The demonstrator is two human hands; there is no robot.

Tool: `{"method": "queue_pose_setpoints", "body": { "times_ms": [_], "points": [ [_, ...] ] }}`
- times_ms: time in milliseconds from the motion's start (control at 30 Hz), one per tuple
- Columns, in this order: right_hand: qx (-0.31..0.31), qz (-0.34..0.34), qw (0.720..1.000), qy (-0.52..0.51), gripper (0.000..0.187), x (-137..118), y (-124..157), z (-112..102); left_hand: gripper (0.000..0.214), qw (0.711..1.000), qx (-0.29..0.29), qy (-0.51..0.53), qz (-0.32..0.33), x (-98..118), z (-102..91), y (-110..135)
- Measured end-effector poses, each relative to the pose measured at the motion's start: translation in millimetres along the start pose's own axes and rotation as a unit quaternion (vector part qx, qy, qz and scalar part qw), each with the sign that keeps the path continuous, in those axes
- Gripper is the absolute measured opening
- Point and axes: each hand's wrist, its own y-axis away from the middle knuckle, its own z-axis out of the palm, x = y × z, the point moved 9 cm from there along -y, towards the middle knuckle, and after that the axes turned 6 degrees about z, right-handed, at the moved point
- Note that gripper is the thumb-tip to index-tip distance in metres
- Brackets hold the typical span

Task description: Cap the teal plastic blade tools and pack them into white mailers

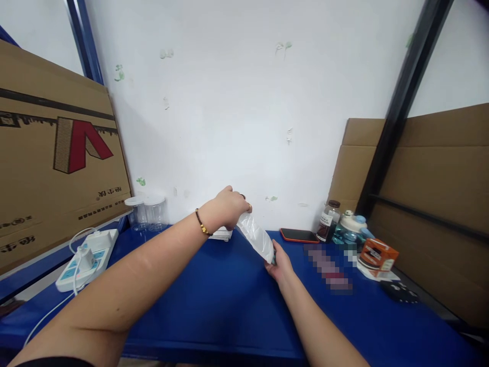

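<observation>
A crumpled white plastic bag (256,236) is stretched at a slant between my two hands, above the blue table (214,300). My left hand (230,206) is closed on its upper end, with the fingertips turned away from view. At the lower end, my right hand (280,261) grips the bag between thumb and fingers. A small bit of teal shows by the right fingers; what it is cannot be made out. Just behind my left wrist lies a stack of white papers (221,234), partly covered by the hand.
To the left are a power strip (89,260) with a plugged-in charger and two clear lidded jars (155,214). A phone (300,235), brown-capped bottle (328,221), teal bottle (349,229) and orange box (378,256) stand right. Cardboard (46,204) flanks the table; a white wall closes the back.
</observation>
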Motion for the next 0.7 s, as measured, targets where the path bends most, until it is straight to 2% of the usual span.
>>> {"method": "queue_pose_setpoints", "body": {
  "times_ms": [67, 133, 233, 333, 400, 500, 600, 700],
  "points": [
    [0.009, -0.033, 0.999, 0.023, 0.025, -3.7, 3.7, 0.1, 0.050, 1.000, -0.010, 0.011, -0.004, -5.1, 2.4, 3.3],
    [0.041, -0.092, 0.991, 0.092, 0.033, -14.1, 7.9, -3.2, 0.055, 0.999, -0.024, 0.029, -0.012, -10.4, 5.9, 7.3],
    [0.110, -0.164, 0.958, 0.206, 0.038, -33.9, 11.4, -16.1, 0.058, 0.997, -0.021, 0.072, -0.034, -22.5, 9.2, 18.0],
    [0.161, -0.203, 0.929, 0.263, 0.039, -55.5, 10.6, -38.6, 0.060, 0.992, -0.020, 0.096, -0.075, -46.6, 20.6, 39.0],
    [0.193, -0.228, 0.903, 0.308, 0.041, -70.9, 10.7, -54.4, 0.064, 0.987, -0.039, 0.108, -0.114, -68.1, 39.7, 58.9],
    [0.225, -0.250, 0.864, 0.375, 0.043, -85.7, 10.0, -69.7, 0.067, 0.975, -0.069, 0.141, -0.158, -96.9, 82.6, 91.4],
    [0.236, -0.255, 0.835, 0.427, 0.045, -88.5, 7.3, -71.6, 0.070, 0.965, -0.095, 0.143, -0.197, -118.5, 131.2, 121.7],
    [0.234, -0.255, 0.816, 0.463, 0.046, -86.5, 3.9, -66.6, 0.088, 0.959, -0.111, 0.129, -0.227, -131.3, 169.2, 144.4]
  ]
}}
